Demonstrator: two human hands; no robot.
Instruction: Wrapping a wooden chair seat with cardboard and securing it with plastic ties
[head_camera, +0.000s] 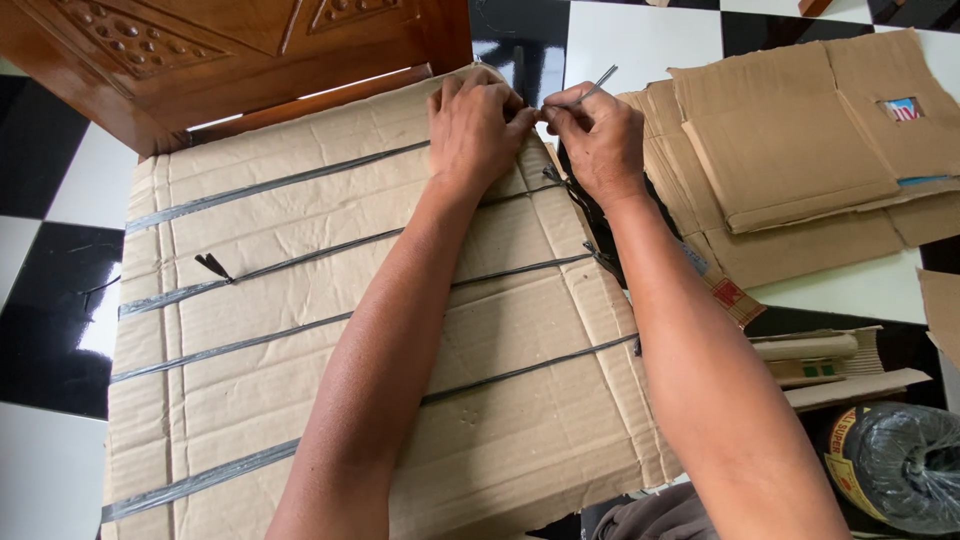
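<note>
1. Forearms enter from the bottom edge and extend up over a large corrugated cardboard bundle (330, 330) lying flat on the floor.
2. Black plastic strap (270, 185) runs across the bundle in several roughly parallel bands; one band carries a small knotted tail (213, 266) near the left side.
3. Left hand (472, 130) rests on the far right corner of the bundle, fingers curled shut and pinching the strap end at the cardboard edge.
4. Right hand (598, 140) sits just beside the left hand, touching it at the fingertips; its fingers are closed around a thin metal tool (598, 84), which points up and to the right.
5. Loose black strap (580, 205) hangs along the right edge of the bundle, below the right hand.
6. Flattened cardboard boxes (800, 150) lie stacked to the right, apart from the bundle.
7. A roll of black strap (900, 465) in clear wrap sits at the lower right corner.
8. A carved wooden panel (220, 50) stands at the far left edge of the bundle.
9. The floor (50, 180) is black-and-white checkered tile.
</note>
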